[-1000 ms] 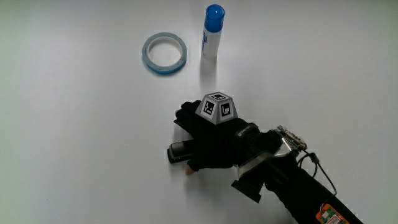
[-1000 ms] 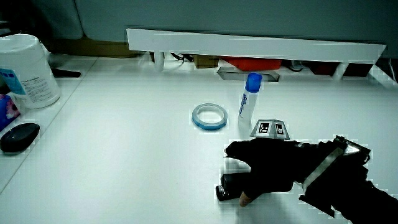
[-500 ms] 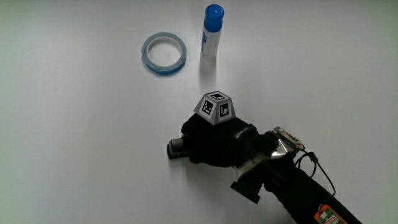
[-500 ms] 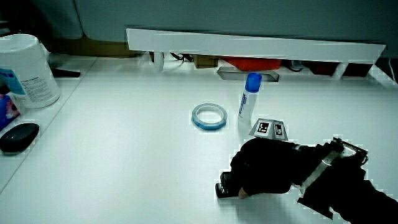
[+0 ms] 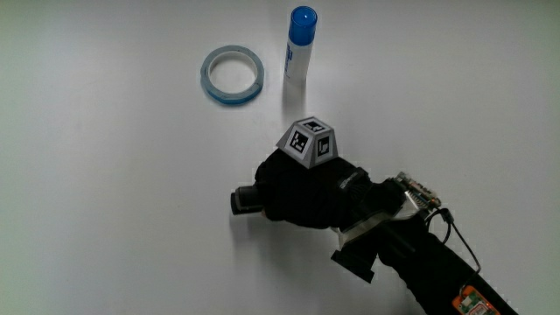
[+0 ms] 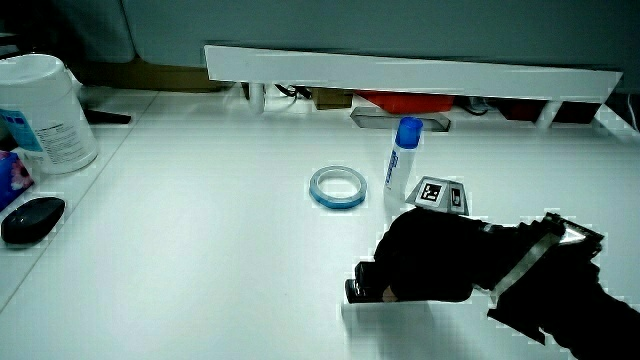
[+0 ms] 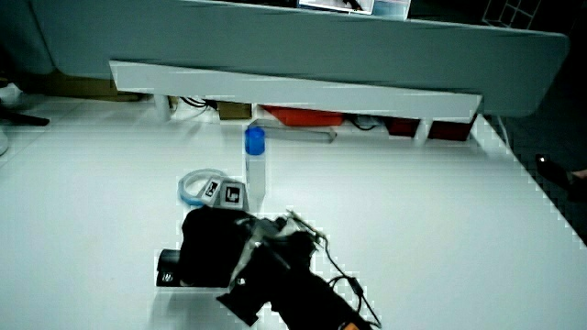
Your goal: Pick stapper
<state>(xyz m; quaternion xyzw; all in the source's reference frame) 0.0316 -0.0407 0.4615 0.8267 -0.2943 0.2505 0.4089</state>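
A small black stapler (image 5: 244, 199) pokes out from under the hand (image 5: 297, 188) in the main view; only its end shows. The black-gloved hand, with a patterned cube (image 5: 309, 142) on its back, is curled around the stapler. In both side views the stapler (image 6: 360, 290) (image 7: 168, 268) sticks out of the closed hand (image 6: 430, 262) (image 7: 209, 247) and looks slightly raised, with a shadow on the white table (image 5: 105, 175) below it. The forearm runs from the hand toward the person.
A blue tape ring (image 5: 231, 74) and an upright glue stick with a blue cap (image 5: 299, 44) stand farther from the person than the hand. A white canister (image 6: 45, 110) and a black oval object (image 6: 32, 220) sit near the table's edge in a side view.
The fingers have curled fully around the stapler, and a bare fingertip seen earlier is hidden. The hand and stapler have risen slightly and shifted a little away from the person.
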